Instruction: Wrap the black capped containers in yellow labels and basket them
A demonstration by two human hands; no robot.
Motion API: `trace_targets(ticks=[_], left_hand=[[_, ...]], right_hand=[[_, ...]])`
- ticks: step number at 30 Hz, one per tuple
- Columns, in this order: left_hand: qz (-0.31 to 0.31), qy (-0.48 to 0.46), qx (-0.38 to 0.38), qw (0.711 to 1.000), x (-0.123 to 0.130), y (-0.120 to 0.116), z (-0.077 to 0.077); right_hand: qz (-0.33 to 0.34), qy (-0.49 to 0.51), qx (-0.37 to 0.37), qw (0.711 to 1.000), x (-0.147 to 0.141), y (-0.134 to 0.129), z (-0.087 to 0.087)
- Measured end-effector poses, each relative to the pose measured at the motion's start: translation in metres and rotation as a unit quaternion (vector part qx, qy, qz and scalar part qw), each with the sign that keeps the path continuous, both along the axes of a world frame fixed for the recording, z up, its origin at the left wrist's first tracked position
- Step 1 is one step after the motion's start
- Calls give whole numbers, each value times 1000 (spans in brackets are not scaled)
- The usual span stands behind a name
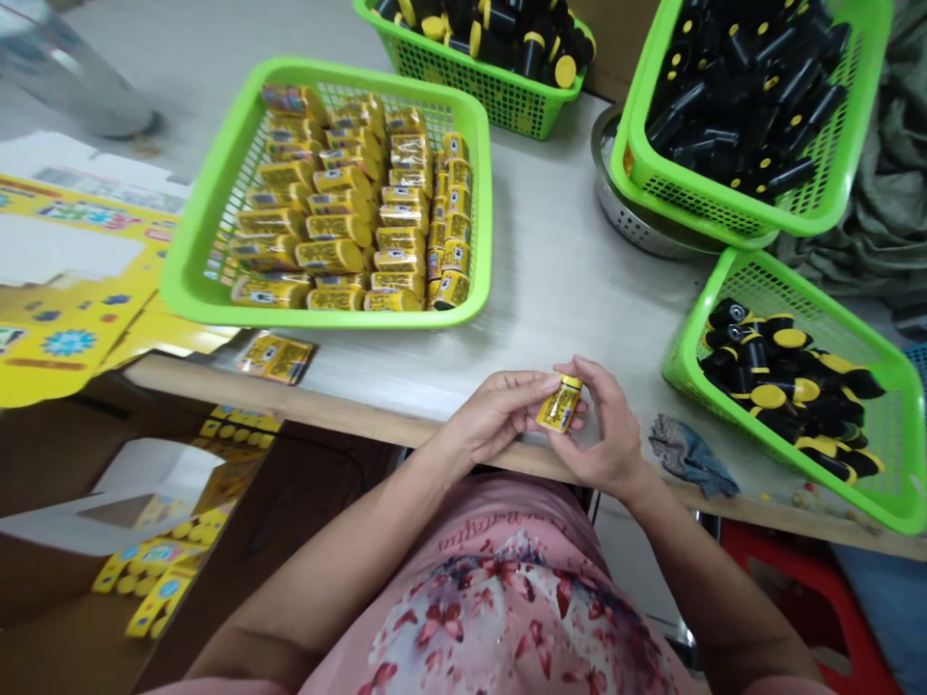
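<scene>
My left hand [503,410] and my right hand [604,430] hold one small yellow-labelled bottle [560,403] between their fingertips, above the table's front edge. Its yellow cap points up and slightly right, and shiny printed wrap covers its body. To the left on the table lies a small pile of flat yellow printed sleeves [279,358]. Beyond it, a green basket [478,208] holds rows of similar wrapped bottles lying on their sides. By my right forearm, another green basket [803,449] contains loose black bottles with yellow caps.
A green basket of black bottles [499,101] stands at the back. Another basket [745,208] rests over a steel colander [615,193]. A crumpled cloth [691,456] lies near the front edge. Printed yellow card [79,328] is at left, above an open carton [238,541] with yellow packs.
</scene>
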State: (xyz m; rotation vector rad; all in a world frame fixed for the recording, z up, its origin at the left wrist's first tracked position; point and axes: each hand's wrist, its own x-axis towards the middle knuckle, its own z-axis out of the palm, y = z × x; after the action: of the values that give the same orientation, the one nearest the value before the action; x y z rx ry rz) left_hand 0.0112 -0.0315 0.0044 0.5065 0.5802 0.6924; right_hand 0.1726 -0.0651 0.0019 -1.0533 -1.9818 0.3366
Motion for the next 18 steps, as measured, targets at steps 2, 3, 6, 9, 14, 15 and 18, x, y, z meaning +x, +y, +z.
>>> trace_targets(ticks=[2, 3, 6, 9, 14, 15, 18], left_hand=[[2, 6, 1, 1000, 0, 0, 0], [5, 12, 0, 1000, -1, 0, 0], [40, 51, -9, 998, 1, 0, -1], [113, 117, 12, 987, 5, 0, -2], [193, 185, 96, 959, 11, -3, 1], [197, 172, 104, 960, 11, -3, 1], [189, 115, 110, 969, 3, -5, 0]], right_hand=[[14, 6, -20, 1000, 2, 0, 0], [19, 7, -30, 999, 3, 0, 1], [24, -19, -45, 999, 6, -1, 3], [24, -68, -19, 997, 6, -1, 0], [6, -102, 31, 994, 2, 5, -6], [4, -99, 33, 995, 2, 7, -2], [46, -120, -6, 992, 5, 12, 18]])
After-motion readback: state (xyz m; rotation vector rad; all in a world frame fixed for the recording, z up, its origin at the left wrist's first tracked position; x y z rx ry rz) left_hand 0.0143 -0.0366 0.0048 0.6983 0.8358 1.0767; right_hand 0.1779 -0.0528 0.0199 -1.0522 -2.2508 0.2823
